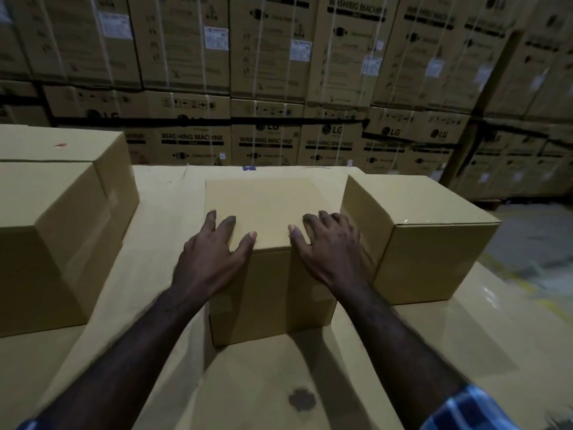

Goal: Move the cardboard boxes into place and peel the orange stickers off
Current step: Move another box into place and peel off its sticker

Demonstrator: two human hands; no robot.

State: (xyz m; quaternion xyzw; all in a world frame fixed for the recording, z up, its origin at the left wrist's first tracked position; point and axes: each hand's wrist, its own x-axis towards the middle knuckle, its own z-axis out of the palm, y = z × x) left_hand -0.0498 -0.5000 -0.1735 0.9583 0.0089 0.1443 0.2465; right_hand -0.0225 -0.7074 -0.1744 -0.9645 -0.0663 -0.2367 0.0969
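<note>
left box point(46, 243) cut off by frame edge; stacked cartons' labels point(215, 38) too blurred.

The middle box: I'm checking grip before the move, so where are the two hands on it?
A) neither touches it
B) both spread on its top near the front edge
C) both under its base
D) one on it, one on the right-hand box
B: the left hand and right hand both lie with fingers spread on the top of the middle box, near its front edge.
</note>
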